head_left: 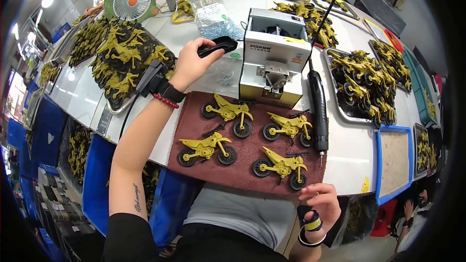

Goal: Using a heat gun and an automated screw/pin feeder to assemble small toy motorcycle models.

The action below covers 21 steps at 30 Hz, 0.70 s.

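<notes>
My left hand is closed on a small black scoop, held over a clear bag of small screws beside a silver-and-black screw feeder machine. Off the lower right corner of the brown cloth mat, my right hand has loosely bent fingers, apart, with nothing visible in them. A black-and-yellow band wraps its thumb. Several yellow toy motorcycles with black wheels lie on the mat, including one at the upper left and one nearest my right hand. A black electric screwdriver hangs bit-down over the mat's right edge.
Trays heaped with toy motorcycles stand left and right. Behind are a green fan and a larger screw bag. A blue-rimmed tray sits at right. Other people work at the far left, back and lower right.
</notes>
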### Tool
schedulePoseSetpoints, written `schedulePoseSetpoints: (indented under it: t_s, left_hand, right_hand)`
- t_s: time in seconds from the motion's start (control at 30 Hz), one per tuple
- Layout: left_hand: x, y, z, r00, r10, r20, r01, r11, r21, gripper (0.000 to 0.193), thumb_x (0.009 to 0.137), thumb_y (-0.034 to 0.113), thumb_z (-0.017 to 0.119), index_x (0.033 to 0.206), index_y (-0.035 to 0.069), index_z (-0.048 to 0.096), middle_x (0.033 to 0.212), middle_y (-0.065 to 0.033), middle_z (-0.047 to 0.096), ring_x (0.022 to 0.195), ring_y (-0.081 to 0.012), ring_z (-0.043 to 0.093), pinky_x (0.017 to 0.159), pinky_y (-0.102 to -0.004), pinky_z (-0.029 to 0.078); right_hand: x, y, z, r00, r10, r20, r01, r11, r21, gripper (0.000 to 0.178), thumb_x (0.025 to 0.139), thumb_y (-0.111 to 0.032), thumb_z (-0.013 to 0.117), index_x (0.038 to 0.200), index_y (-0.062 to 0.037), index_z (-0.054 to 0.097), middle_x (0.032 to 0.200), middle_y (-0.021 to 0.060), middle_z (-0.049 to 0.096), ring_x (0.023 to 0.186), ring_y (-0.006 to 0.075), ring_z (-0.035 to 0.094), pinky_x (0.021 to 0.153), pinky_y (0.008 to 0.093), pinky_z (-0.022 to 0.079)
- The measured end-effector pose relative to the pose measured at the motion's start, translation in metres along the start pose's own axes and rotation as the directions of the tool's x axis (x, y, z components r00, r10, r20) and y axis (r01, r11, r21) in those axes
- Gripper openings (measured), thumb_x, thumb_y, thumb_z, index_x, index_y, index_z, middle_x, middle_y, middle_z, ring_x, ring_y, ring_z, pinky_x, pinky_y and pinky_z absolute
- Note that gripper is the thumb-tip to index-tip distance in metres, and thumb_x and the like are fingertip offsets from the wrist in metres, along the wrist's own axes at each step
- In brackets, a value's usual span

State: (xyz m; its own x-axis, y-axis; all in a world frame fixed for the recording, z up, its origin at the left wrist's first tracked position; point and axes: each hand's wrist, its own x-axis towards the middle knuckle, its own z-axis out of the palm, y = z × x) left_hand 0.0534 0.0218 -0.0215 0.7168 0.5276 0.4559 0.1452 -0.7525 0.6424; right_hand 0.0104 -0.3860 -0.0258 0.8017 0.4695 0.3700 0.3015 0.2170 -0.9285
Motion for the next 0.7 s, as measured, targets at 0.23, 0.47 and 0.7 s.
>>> schedulePoseSetpoints:
  t_s: [0.23, 0.47, 0.7]
  left_hand:
    - [0.012, -0.025, 0.005, 0.966, -0.098, 0.238, 0.127, 0.986, -0.110, 0.025, 0.075, 0.018, 0.070, 0.093, 0.002, 0.062, 0.078, -0.0004, 0.061, 0.071, -0.0064, 0.053, 0.065, -0.0218, 0.043]
    - [0.003, -0.019, -0.006, 0.992, 0.110, 0.056, -0.114, 0.990, 0.081, 0.031, 0.071, 0.018, 0.068, 0.099, 0.007, 0.061, 0.104, -0.0123, 0.060, 0.101, -0.0243, 0.054, 0.088, -0.0324, 0.040]
    - [-0.071, 0.094, -0.114, 0.950, 0.311, -0.035, -0.312, 0.930, -0.194, 0.031, 0.086, 0.016, 0.056, 0.113, 0.000, 0.051, 0.104, -0.0114, 0.058, 0.096, -0.0166, 0.055, 0.087, -0.0321, 0.042]
  right_hand:
    - [-0.004, 0.001, -0.005, 0.998, 0.061, -0.032, -0.061, 0.998, -0.013, 0.032, 0.081, -0.027, 0.066, 0.082, 0.0018, 0.052, 0.092, 0.0153, 0.052, 0.079, 0.0204, 0.056, 0.072, 0.0292, 0.046]
    - [-0.004, -0.003, -0.006, 0.994, 0.097, -0.041, -0.097, 0.995, -0.001, 0.027, 0.081, -0.022, 0.066, 0.080, 0.0022, 0.054, 0.088, 0.0148, 0.054, 0.076, 0.0197, 0.056, 0.071, 0.0285, 0.046]
    - [0.010, 0.008, -0.018, 0.990, 0.058, 0.129, -0.067, 0.996, 0.066, 0.013, 0.074, -0.010, 0.066, 0.081, -0.0015, 0.060, 0.083, 0.0090, 0.061, 0.081, 0.0220, 0.060, 0.074, 0.0321, 0.048]
